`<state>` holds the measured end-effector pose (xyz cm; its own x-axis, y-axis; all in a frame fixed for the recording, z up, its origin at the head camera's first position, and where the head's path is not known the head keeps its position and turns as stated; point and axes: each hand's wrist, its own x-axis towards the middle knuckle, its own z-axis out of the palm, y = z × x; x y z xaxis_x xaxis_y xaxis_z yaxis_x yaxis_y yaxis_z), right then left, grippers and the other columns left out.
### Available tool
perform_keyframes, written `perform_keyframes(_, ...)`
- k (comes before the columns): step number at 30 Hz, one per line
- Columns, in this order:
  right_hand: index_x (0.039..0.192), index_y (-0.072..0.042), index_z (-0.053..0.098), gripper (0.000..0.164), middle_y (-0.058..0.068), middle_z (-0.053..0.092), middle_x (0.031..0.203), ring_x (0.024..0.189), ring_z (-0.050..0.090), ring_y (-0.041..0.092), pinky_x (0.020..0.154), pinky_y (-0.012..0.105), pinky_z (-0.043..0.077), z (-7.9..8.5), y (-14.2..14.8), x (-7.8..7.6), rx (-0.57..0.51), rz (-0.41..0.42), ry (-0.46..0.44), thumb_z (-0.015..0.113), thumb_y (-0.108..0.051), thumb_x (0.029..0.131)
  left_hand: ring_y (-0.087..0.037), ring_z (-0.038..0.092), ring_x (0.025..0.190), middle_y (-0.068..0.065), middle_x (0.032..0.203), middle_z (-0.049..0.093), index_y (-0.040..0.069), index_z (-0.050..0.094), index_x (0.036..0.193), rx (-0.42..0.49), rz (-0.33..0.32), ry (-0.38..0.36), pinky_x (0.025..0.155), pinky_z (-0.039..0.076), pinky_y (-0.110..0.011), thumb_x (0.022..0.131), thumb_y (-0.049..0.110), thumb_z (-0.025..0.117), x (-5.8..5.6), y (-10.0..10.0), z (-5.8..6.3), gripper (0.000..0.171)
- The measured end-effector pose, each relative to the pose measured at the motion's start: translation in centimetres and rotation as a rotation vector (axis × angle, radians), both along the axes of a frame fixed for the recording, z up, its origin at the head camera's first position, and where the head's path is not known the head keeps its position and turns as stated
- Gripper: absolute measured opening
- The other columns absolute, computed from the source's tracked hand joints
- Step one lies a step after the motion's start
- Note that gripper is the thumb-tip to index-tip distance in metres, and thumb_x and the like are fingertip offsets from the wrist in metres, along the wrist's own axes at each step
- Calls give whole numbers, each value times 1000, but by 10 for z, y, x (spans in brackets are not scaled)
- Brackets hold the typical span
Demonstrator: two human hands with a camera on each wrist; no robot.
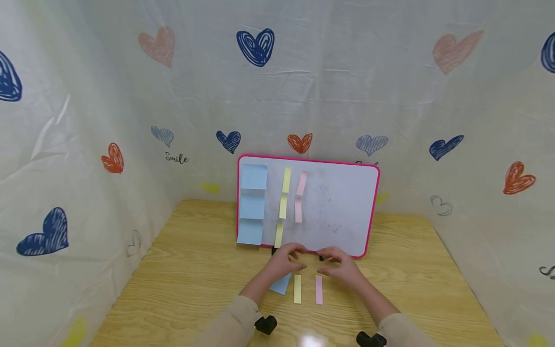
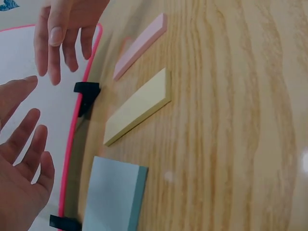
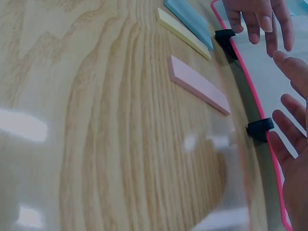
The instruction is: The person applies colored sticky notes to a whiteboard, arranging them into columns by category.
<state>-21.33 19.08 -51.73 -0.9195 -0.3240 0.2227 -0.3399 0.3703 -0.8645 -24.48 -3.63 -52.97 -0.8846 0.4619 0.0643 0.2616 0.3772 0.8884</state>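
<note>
My left hand point(image 1: 283, 262) and right hand point(image 1: 344, 267) face each other in front of the whiteboard's point(image 1: 338, 207) lower edge, fingers spread and bent slightly, holding nothing. On the pink-framed board are three blue sticky notes point(image 1: 253, 206) in a column at the left. To their right runs a column of three narrow yellow sticky notes point(image 1: 283, 207), then two narrow pink ones point(image 1: 298, 210). On the table below the hands lie a blue sticky note pad point(image 2: 113, 192), a narrow yellow pad point(image 2: 138, 108) and a narrow pink pad point(image 3: 197, 85); my left arm partly covers the blue one in the head view.
Black clips point(image 3: 260, 129) point(image 2: 87, 94) stand along the board's lower edge, at the wooden table point(image 1: 182, 279). Behind it hangs a pale cloth point(image 1: 325, 96) printed with hearts. Black wrist devices point(image 1: 266, 325) sit at both sleeves.
</note>
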Motion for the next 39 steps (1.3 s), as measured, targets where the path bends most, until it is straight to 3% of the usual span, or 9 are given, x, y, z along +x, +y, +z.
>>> perform_keyframes(6,116,4,66,42,19,64,114,98,60,41,85,47,50,-33,8,3,29,-29,-3,82,-4,77,-28,58,97,-8,113,63,7,65,118,3,-3,-41,75,51,-31,84,7,77,9,6,-14,36)
perform_keyframes(11,114,-7,70,43,8,64,116,99,60,25,87,34,49,-58,15,4,66,-54,-25,85,-16,75,-25,58,95,-7,111,64,9,66,115,-11,2,-30,81,50,-32,81,7,79,15,11,-24,36)
perform_keyframes(15,112,-14,72,42,1,64,115,105,58,19,92,32,47,-63,17,8,61,-43,-41,87,-23,74,-22,58,96,-2,108,64,11,67,113,-15,2,-39,84,49,-34,80,9,81,21,14,-27,36)
perform_keyframes(19,112,-13,71,42,3,65,114,105,58,24,92,34,46,-67,17,13,44,0,-13,86,-21,74,-20,58,99,3,108,63,15,67,112,-45,5,-37,85,49,-33,79,12,82,25,17,-33,37)
perform_keyframes(23,114,-11,70,46,5,65,112,105,57,27,92,35,45,-71,16,13,46,40,24,87,-21,73,-17,58,99,5,109,65,17,68,114,-136,0,28,84,49,-31,77,17,84,26,21,-38,40)
perform_keyframes(28,114,-14,70,51,-3,63,111,107,55,20,95,36,43,-74,17,12,120,40,51,89,-31,70,-12,57,98,7,108,65,17,67,118,-247,-12,125,86,47,-31,74,25,87,27,23,-42,48)
perform_keyframes(33,114,-13,70,57,-4,62,110,106,55,19,94,38,44,-78,17,13,180,26,96,90,-36,66,-15,54,108,8,113,63,20,65,122,-332,-16,150,94,42,-41,72,33,88,30,24,-46,56)
perform_keyframes(39,111,-13,72,57,-6,59,109,105,53,18,91,39,44,-78,14,16,213,9,123,91,-36,64,-18,51,113,8,118,60,21,66,117,-376,-19,192,96,40,-45,71,35,88,33,24,-47,53)
